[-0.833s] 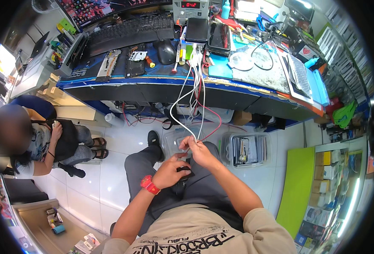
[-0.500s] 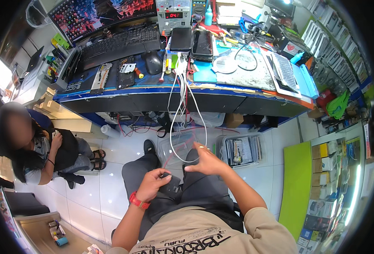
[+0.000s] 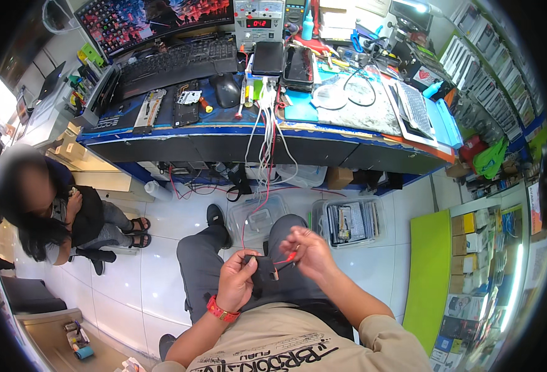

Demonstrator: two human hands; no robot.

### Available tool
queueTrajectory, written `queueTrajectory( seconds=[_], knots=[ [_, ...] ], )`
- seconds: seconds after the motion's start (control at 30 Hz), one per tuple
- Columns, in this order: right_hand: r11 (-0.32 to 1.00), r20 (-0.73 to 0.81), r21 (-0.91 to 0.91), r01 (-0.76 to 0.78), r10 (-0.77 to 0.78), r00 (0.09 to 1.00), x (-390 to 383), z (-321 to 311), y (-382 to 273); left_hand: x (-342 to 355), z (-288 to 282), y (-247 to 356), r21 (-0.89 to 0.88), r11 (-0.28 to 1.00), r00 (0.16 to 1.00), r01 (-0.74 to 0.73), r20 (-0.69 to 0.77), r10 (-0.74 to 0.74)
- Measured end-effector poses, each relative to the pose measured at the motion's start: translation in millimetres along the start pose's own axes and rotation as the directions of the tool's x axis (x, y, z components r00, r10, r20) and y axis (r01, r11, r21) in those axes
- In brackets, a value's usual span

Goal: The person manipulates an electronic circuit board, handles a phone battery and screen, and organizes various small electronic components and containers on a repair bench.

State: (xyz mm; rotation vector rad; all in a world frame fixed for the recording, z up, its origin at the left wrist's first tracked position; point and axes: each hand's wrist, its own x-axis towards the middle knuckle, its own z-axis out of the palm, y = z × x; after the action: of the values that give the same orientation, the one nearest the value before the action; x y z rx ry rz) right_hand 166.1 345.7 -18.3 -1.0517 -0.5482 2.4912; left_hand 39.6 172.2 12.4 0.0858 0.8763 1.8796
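Observation:
Above my lap, my left hand (image 3: 236, 280) is closed round a flat black rectangular piece, apparently a phone battery (image 3: 262, 268), thumb on top. A small coppery strip shows at its right edge. My right hand (image 3: 311, 253) is just to the right, fingers curled in. By its fingertips is a red clip lead (image 3: 291, 256), with a thin black piece just below it. Both reach toward the battery's right edge; whether they touch it I cannot tell. From the desk a thin red wire (image 3: 244, 228) runs down behind my left hand.
Ahead stands a desk (image 3: 224, 150) with a power supply (image 3: 258, 26), keyboard (image 3: 177, 65), mouse (image 3: 225, 91) and opened phones. White cables (image 3: 266, 142) hang over its front edge. Below are a clear bin (image 3: 258, 217) and a bin of phone parts (image 3: 351, 222). A person (image 3: 56, 208) sits at left.
My right hand has moved down from the hanging white cable loop to beside the battery, now with the red lead at its fingers. The cable loop has swung back up. My left hand has shifted slightly right.

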Motion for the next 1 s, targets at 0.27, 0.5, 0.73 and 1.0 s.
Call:
queueTrajectory(
  seconds=[0.27,0.5,0.73,1.0],
  knots=[
    [-0.694,0.861,-0.493,0.525,-0.474,0.182,57,124,-143,36,14,21,-0.083,0.993,0.995,0.084,0.06,-0.079],
    [-0.954,0.892,-0.28,0.106,-0.218,0.396,181,204,-264,46,-2,38,0.045,0.999,0.998,0.0,0.062,-0.003],
    [-0.967,0.916,-0.199,0.16,-0.125,0.382,213,224,-264,37,-38,31,0.033,0.998,0.998,0.06,-0.016,-0.059],
    [-0.954,0.952,-0.082,0.29,0.011,0.305,221,243,-271,38,-45,35,0.014,0.998,0.997,0.067,-0.027,-0.067]
  ],
)
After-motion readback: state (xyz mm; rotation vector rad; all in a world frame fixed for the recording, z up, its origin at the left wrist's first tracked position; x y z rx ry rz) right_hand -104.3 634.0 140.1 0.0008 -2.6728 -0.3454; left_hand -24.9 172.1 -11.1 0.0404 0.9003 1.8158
